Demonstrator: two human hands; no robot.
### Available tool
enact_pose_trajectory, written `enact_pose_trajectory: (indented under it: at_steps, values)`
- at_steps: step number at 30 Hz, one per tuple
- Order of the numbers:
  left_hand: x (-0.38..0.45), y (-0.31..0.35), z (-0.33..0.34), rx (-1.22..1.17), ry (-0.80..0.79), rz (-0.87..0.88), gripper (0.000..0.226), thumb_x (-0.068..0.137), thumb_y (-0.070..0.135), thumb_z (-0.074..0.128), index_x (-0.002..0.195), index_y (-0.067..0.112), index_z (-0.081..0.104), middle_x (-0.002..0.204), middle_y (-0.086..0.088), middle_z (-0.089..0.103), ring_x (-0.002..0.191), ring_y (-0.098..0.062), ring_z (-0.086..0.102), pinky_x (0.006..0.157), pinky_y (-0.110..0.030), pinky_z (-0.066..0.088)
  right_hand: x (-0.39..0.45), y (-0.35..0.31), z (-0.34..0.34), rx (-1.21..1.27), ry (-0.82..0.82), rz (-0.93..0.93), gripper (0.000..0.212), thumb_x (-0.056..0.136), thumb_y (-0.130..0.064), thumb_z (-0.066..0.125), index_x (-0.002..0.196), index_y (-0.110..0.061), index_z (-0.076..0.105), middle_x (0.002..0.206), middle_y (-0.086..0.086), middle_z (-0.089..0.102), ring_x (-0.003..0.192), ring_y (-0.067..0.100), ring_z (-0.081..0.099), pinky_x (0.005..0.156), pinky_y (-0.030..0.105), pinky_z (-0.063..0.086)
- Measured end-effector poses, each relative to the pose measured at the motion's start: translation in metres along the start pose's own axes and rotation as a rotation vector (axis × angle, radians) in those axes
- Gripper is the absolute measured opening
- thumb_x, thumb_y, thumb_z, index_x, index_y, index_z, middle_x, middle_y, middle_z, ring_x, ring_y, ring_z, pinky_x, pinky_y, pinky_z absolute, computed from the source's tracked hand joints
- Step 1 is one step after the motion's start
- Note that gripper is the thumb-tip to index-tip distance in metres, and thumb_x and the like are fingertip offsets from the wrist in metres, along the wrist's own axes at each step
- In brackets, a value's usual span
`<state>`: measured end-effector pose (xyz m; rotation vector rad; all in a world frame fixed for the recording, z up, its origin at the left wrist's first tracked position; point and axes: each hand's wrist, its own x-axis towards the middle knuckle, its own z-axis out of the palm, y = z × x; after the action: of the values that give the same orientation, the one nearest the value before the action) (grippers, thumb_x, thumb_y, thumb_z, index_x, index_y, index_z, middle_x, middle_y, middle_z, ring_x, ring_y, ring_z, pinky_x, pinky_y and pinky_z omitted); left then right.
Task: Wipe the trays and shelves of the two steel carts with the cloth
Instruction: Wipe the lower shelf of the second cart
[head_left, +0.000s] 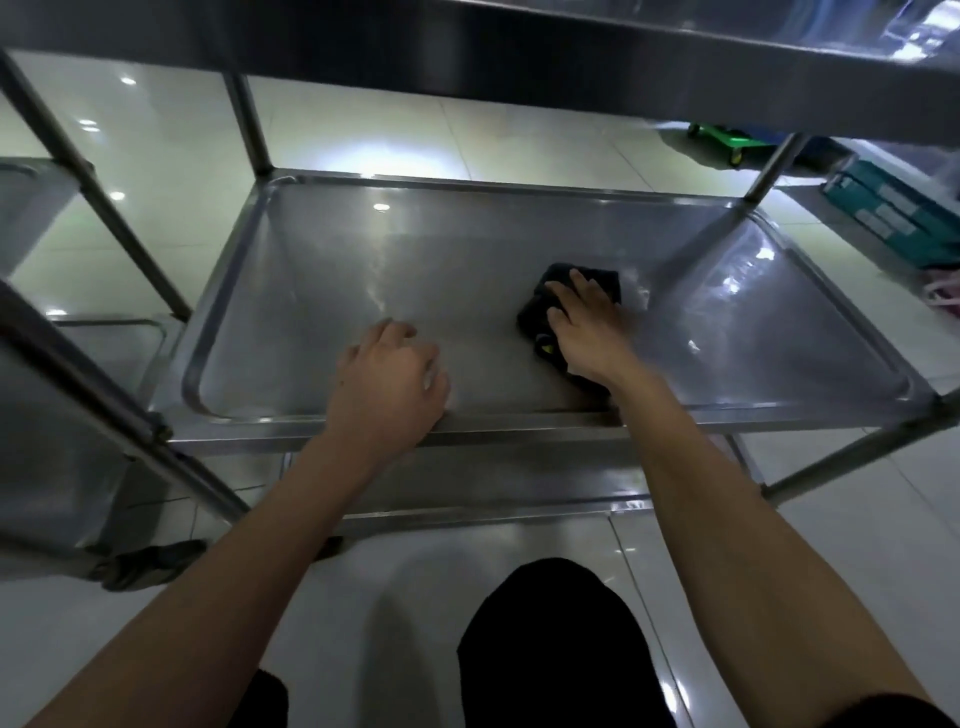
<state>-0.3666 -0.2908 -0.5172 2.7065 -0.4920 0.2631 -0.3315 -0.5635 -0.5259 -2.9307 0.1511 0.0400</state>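
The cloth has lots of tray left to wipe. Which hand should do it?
Probably the right hand: it already presses the dark cloth flat on the tray. The left hand only rests at the front rim.

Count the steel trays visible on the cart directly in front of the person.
3: the top tray overhead, the middle tray under the right hand and dark cloth, and a lower tray, mostly hidden beneath.

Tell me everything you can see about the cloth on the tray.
The cloth is dark, nearly black, soft-looking fabric, bunched into a rumpled pad with a small yellowish mark near its near edge. It lies flat on the floor of the steel tray, right of centre. The right hand presses on it with fingers spread, covering much of it. The left hand stays clear.
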Motion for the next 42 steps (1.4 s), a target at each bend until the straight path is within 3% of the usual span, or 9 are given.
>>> enact_pose_trajectory:
  at_steps: [4,6,14,18,22,29,32,38,42]
  values:
    - [-0.016,-0.054,-0.034,0.246,-0.002,-0.163,0.031,0.091,0.046,0.052,0.104,0.025,0.072,0.119,-0.004,0.063,0.114,-0.029,0.053,0.092,-0.049,0.043,0.029,-0.072,0.005,0.032,-0.046,-0.065,0.059,0.105,-0.023,0.039,0.159,-0.029,0.014,0.168,-0.002,-0.009,0.154,0.022,-0.007,0.123,0.048,0.002]
    - [-0.023,-0.078,-0.048,0.259,-0.032,-0.213,0.033,0.094,0.048,0.049,0.112,0.029,0.070,0.121,-0.003,0.062,0.116,-0.030,0.053,0.096,-0.051,0.042,0.043,-0.114,0.012,0.064,-0.060,-0.134,0.060,0.105,-0.023,0.040,0.158,-0.030,0.015,0.167,-0.001,-0.009,0.154,0.022,-0.008,0.123,0.048,-0.001]
    - [-0.042,-0.109,-0.052,0.281,-0.071,-0.165,0.040,0.098,0.052,0.039,0.135,0.043,0.053,0.141,0.007,0.048,0.135,-0.023,0.037,0.107,-0.049,0.028,0.083,-0.285,0.045,0.177,-0.150,-0.504,0.049,0.105,-0.031,0.031,0.153,-0.030,0.031,0.168,0.000,0.004,0.154,0.024,-0.002,0.122,0.053,-0.002]
    - [-0.042,-0.115,-0.048,0.273,-0.054,-0.161,0.043,0.098,0.052,0.040,0.138,0.043,0.053,0.146,0.008,0.046,0.137,-0.023,0.035,0.107,-0.049,0.027,0.092,-0.317,0.048,0.272,-0.193,-0.524,0.047,0.106,-0.038,0.031,0.153,-0.036,0.030,0.168,-0.002,0.005,0.154,0.020,-0.001,0.123,0.047,-0.003]
    - [-0.038,-0.109,-0.051,0.251,-0.077,-0.189,0.041,0.098,0.053,0.040,0.136,0.043,0.054,0.146,0.007,0.045,0.138,-0.024,0.034,0.108,-0.050,0.025,0.092,-0.296,0.044,0.264,-0.180,-0.523,0.048,0.106,-0.037,0.032,0.154,-0.036,0.029,0.168,-0.002,0.006,0.154,0.020,0.001,0.123,0.046,0.000]
    - [-0.026,-0.088,-0.049,0.251,-0.124,-0.225,0.041,0.096,0.056,0.037,0.120,0.036,0.064,0.137,0.002,0.051,0.132,-0.026,0.040,0.111,-0.056,0.028,0.079,-0.193,0.029,0.152,-0.154,-0.327,0.052,0.106,-0.034,0.039,0.155,-0.037,0.023,0.168,-0.005,-0.001,0.154,0.018,-0.003,0.123,0.042,0.002]
    - [-0.020,-0.057,-0.036,0.209,-0.088,-0.129,0.039,0.094,0.055,0.040,0.110,0.032,0.068,0.138,0.000,0.054,0.129,-0.026,0.046,0.108,-0.056,0.034,0.057,-0.153,0.019,0.189,-0.141,-0.224,0.050,0.107,-0.037,0.035,0.156,-0.038,0.023,0.168,-0.007,-0.001,0.154,0.016,-0.004,0.124,0.040,0.001]
    - [-0.020,0.015,-0.001,0.063,-0.120,0.086,0.041,0.093,0.055,0.044,0.117,0.030,0.065,0.128,0.002,0.056,0.126,-0.023,0.045,0.106,-0.052,0.035,-0.002,-0.086,-0.002,0.252,-0.163,-0.161,0.048,0.108,-0.033,0.034,0.156,-0.032,0.027,0.168,-0.002,0.001,0.154,0.020,-0.003,0.124,0.040,0.001]
    - [-0.028,0.049,0.017,0.005,-0.140,0.154,0.037,0.091,0.054,0.051,0.117,0.030,0.063,0.125,0.004,0.054,0.123,-0.021,0.044,0.107,-0.050,0.035,-0.044,-0.034,-0.006,0.226,-0.090,-0.139,0.047,0.108,-0.031,0.035,0.155,-0.030,0.031,0.167,0.003,0.009,0.154,0.024,0.005,0.124,0.042,0.007]
